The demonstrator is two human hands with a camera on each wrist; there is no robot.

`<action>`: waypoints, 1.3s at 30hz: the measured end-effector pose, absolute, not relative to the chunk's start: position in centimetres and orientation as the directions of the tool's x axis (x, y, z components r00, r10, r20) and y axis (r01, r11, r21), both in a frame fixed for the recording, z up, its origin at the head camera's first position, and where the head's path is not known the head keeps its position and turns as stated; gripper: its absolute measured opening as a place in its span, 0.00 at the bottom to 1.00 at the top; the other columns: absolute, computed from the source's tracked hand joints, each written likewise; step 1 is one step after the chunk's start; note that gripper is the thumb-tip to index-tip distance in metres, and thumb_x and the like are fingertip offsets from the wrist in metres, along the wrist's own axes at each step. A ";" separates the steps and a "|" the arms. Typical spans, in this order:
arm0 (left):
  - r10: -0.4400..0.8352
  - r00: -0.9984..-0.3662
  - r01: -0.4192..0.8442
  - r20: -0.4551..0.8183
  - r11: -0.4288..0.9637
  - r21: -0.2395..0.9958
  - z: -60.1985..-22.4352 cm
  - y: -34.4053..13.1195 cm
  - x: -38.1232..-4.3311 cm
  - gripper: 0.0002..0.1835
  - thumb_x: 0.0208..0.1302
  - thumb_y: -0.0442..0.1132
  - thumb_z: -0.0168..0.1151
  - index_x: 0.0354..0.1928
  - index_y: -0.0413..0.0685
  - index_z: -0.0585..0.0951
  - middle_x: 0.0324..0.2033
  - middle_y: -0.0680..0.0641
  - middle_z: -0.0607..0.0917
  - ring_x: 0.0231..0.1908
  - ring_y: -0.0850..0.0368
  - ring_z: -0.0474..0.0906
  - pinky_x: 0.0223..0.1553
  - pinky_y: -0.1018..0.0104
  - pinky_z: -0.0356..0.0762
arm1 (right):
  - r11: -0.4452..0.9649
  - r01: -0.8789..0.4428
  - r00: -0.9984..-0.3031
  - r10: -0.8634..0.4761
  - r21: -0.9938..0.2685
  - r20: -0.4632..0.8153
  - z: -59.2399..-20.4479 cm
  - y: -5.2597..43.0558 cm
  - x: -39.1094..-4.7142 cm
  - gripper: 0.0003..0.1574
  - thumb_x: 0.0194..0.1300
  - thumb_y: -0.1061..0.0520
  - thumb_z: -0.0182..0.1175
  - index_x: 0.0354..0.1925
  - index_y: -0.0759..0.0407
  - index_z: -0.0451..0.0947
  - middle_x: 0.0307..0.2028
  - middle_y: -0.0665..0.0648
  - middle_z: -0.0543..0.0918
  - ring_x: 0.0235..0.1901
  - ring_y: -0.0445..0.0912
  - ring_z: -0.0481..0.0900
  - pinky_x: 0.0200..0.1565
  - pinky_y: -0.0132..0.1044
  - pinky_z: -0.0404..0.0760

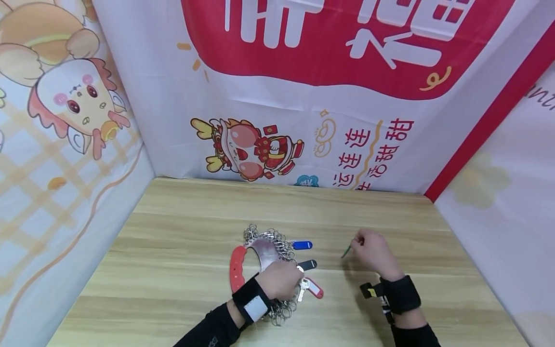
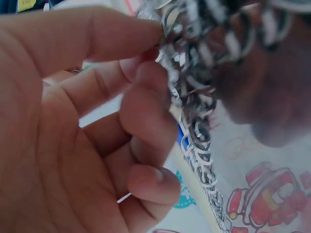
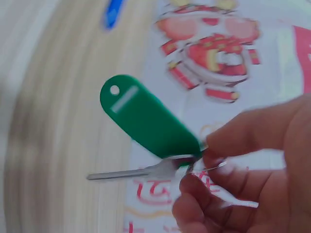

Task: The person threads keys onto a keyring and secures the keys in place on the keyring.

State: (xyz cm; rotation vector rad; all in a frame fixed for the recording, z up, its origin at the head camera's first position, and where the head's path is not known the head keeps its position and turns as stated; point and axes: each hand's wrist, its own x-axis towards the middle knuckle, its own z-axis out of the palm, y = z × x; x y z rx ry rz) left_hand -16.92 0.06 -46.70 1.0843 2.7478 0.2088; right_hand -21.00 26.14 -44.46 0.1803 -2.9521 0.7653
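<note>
A hoop with a red handle [image 1: 237, 268] lies on the table, its far side strung with many small metal split rings [image 1: 277, 246]. My left hand [image 1: 281, 279] is over the hoop's right side. Its thumb and index finger pinch at the split rings [image 2: 194, 97] in the left wrist view, where the exact spot is partly hidden. Off to the right, my right hand [image 1: 376, 253] is raised over the table. Between thumb and fingers it pinches a small metal ring [image 3: 214, 165] that carries a green key tag [image 3: 146, 119] and a silver key [image 3: 131, 174].
Blue [image 1: 302, 245], black [image 1: 309, 264] and red [image 1: 314, 287] key tags stick out from the hoop's right side, with a silver key [image 1: 303, 287] near the red one. Printed cloth walls [image 1: 173, 144] enclose the wooden table [image 1: 173, 212] at the back and sides.
</note>
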 end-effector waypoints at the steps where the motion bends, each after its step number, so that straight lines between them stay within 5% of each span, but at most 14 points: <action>1: 0.677 -0.725 0.645 -0.130 0.732 0.221 -46.6 0.0 -17.0 0.11 0.46 0.33 0.66 0.19 0.54 0.73 0.16 0.57 0.70 0.19 0.63 0.66 0.20 0.69 0.66 | 0.852 -0.148 -0.987 -0.098 -0.502 0.123 -44.2 25.7 -21.0 0.04 0.55 0.62 0.54 0.24 0.58 0.73 0.25 0.53 0.74 0.25 0.46 0.69 0.28 0.38 0.69; 9: 0.610 -0.766 0.517 -0.204 0.773 0.369 -45.6 -0.8 -17.5 0.12 0.47 0.33 0.62 0.15 0.52 0.69 0.14 0.56 0.69 0.14 0.62 0.65 0.15 0.69 0.63 | 0.723 -0.092 -0.994 -0.108 -0.684 0.019 -43.2 21.3 -21.1 0.10 0.62 0.58 0.53 0.30 0.57 0.80 0.38 0.55 0.82 0.34 0.47 0.75 0.35 0.40 0.73; 15: 0.617 -0.757 0.487 -0.215 0.752 0.444 -45.8 -1.2 -17.6 0.08 0.53 0.36 0.61 0.21 0.53 0.73 0.17 0.56 0.72 0.16 0.63 0.68 0.19 0.69 0.66 | 0.593 -0.088 -0.942 -0.311 -0.800 -0.128 -44.2 18.9 -20.8 0.15 0.67 0.58 0.52 0.23 0.59 0.75 0.25 0.52 0.78 0.22 0.46 0.68 0.26 0.35 0.66; 21: 0.625 -0.752 0.465 -0.209 0.728 0.504 -46.3 -1.8 -18.3 0.10 0.58 0.37 0.58 0.20 0.52 0.71 0.14 0.57 0.67 0.14 0.64 0.64 0.18 0.71 0.63 | 0.568 -0.175 -0.882 -0.454 -0.804 -0.128 -45.2 17.4 -20.6 0.19 0.67 0.52 0.56 0.21 0.58 0.71 0.16 0.45 0.66 0.15 0.40 0.62 0.20 0.30 0.60; 33: 0.534 -0.839 0.423 -0.103 0.760 0.494 -46.0 -2.1 -19.3 0.16 0.58 0.37 0.56 0.15 0.52 0.66 0.11 0.57 0.65 0.11 0.63 0.63 0.16 0.69 0.62 | 0.559 -0.328 -0.828 -0.559 -0.761 -0.054 -46.2 16.5 -20.8 0.09 0.62 0.59 0.62 0.27 0.59 0.85 0.24 0.53 0.83 0.18 0.37 0.70 0.23 0.28 0.70; 39: 0.493 -0.864 0.385 -0.100 0.776 0.501 -46.0 -2.0 -19.4 0.14 0.61 0.37 0.53 0.17 0.51 0.70 0.12 0.55 0.68 0.12 0.62 0.66 0.17 0.69 0.65 | 0.579 -0.428 -0.807 -0.591 -0.694 0.005 -46.8 15.9 -20.7 0.05 0.59 0.59 0.65 0.28 0.54 0.87 0.27 0.45 0.83 0.24 0.36 0.77 0.27 0.30 0.75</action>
